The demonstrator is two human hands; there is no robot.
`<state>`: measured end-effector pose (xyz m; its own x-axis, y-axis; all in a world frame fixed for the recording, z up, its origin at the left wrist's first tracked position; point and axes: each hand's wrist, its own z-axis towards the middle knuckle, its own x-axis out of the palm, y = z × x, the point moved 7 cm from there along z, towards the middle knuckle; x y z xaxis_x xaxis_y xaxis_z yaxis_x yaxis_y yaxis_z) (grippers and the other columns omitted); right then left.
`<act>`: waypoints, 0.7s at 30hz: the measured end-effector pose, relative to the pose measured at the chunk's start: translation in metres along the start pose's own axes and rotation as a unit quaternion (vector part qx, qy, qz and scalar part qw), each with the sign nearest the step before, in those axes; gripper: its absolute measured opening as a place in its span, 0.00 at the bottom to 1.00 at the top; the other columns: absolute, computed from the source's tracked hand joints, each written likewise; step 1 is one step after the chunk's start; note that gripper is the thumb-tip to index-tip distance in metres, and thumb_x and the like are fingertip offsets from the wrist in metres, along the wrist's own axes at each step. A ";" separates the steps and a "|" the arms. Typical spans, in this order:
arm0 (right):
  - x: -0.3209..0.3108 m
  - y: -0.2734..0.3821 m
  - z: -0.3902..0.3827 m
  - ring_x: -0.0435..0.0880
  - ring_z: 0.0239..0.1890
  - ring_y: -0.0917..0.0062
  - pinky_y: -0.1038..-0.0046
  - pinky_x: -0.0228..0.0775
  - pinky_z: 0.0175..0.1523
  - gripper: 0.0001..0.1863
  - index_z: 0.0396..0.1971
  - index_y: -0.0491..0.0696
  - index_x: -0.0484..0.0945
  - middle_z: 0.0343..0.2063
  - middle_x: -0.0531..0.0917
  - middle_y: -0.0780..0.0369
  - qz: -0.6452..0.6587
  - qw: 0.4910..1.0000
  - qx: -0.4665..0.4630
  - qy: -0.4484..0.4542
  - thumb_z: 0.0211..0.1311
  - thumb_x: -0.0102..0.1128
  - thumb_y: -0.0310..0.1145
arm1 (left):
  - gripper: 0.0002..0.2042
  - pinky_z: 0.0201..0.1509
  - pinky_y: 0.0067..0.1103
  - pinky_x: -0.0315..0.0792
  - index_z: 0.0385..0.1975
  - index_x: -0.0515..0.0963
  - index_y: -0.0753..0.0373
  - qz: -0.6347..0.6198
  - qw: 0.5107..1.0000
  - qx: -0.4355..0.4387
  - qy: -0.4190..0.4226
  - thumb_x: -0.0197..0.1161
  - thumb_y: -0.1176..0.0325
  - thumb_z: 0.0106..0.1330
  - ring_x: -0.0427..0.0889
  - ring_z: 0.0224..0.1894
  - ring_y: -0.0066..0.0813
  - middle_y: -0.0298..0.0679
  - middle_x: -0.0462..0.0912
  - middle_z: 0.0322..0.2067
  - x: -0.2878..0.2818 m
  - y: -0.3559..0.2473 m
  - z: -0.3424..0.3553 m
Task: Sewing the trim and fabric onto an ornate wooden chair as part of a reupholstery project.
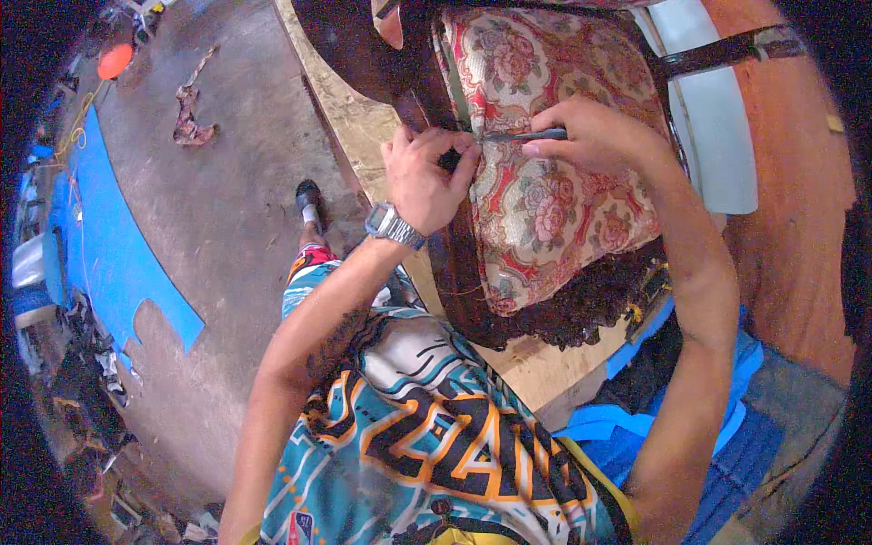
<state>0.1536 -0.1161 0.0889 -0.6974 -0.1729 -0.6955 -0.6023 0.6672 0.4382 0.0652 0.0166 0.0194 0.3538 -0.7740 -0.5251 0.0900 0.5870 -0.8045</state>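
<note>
A dark carved wooden chair [454, 263] with floral red and cream upholstery [554, 200] lies on a plywood bench [363, 127]. My left hand [425, 177], a grey watch on its wrist, pinches the fabric edge at the wooden frame. My right hand [595, 136] holds a thin dark tool [527, 136] whose tip points at the same fabric edge, right beside my left fingers. The chair's carved lower rail [581, 313] sits near the bench's front edge.
Blue sheet material [100, 236] lies on the concrete floor at left, with a fabric scrap [189, 118] and an orange object [114, 60] farther off. More blue sheet [681, 409] lies at lower right. A pale board [718, 118] leans right of the chair. My foot [310, 202] stands by the bench.
</note>
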 end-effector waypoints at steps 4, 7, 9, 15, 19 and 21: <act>-0.003 -0.007 0.000 0.67 0.22 0.74 0.70 0.63 0.31 0.20 0.27 0.42 0.75 0.16 0.71 0.57 0.006 1.000 -0.013 -0.008 0.59 0.55 0.48 | 0.07 0.43 0.30 0.58 0.29 0.83 0.54 -0.033 0.999 0.023 -0.008 0.65 0.62 0.53 0.71 0.38 0.35 0.31 0.81 0.28 0.001 -0.004 0.001; -0.002 -0.009 0.004 0.67 0.22 0.77 0.70 0.63 0.31 0.21 0.26 0.42 0.75 0.16 0.71 0.60 0.027 0.999 -0.029 0.002 0.60 0.54 0.49 | 0.06 0.42 0.29 0.57 0.29 0.82 0.54 -0.033 0.999 0.035 0.002 0.64 0.63 0.54 0.70 0.36 0.34 0.31 0.80 0.27 -0.002 -0.003 0.000; -0.003 -0.011 0.003 0.67 0.22 0.78 0.71 0.63 0.31 0.22 0.25 0.41 0.75 0.16 0.71 0.61 0.027 0.999 -0.031 0.008 0.60 0.54 0.49 | 0.05 0.41 0.29 0.57 0.29 0.82 0.54 -0.031 0.999 0.034 0.021 0.64 0.64 0.54 0.70 0.35 0.34 0.31 0.80 0.26 0.003 -0.003 0.001; 0.004 -0.010 -0.001 0.70 0.23 0.80 0.73 0.63 0.30 0.24 0.24 0.42 0.76 0.17 0.73 0.63 0.067 0.997 0.006 0.035 0.61 0.52 0.51 | 0.05 0.41 0.29 0.55 0.28 0.82 0.54 -0.058 0.996 0.073 -0.001 0.64 0.64 0.53 0.69 0.34 0.34 0.32 0.78 0.24 -0.002 -0.005 0.003; 0.003 -0.011 -0.018 0.72 0.24 0.81 0.73 0.63 0.30 0.23 0.25 0.42 0.76 0.17 0.74 0.64 0.061 0.992 0.107 -0.035 0.61 0.53 0.50 | 0.05 0.40 0.28 0.55 0.27 0.82 0.54 -0.038 0.997 0.058 -0.013 0.64 0.64 0.51 0.69 0.33 0.33 0.32 0.77 0.23 -0.005 -0.004 0.000; 0.002 -0.010 -0.030 0.72 0.23 0.81 0.73 0.63 0.30 0.22 0.25 0.42 0.76 0.17 0.74 0.64 0.071 0.981 0.154 -0.095 0.61 0.53 0.49 | 0.05 0.40 0.28 0.55 0.26 0.82 0.55 -0.042 0.998 0.052 -0.016 0.64 0.64 0.51 0.69 0.33 0.33 0.32 0.77 0.22 -0.004 -0.002 -0.001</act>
<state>0.1467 -0.1450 0.1000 -0.6631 0.0558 -0.7464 -0.3390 0.8667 0.3659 0.0628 0.0184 0.0231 0.3711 -0.8142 -0.4465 0.2167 0.5435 -0.8110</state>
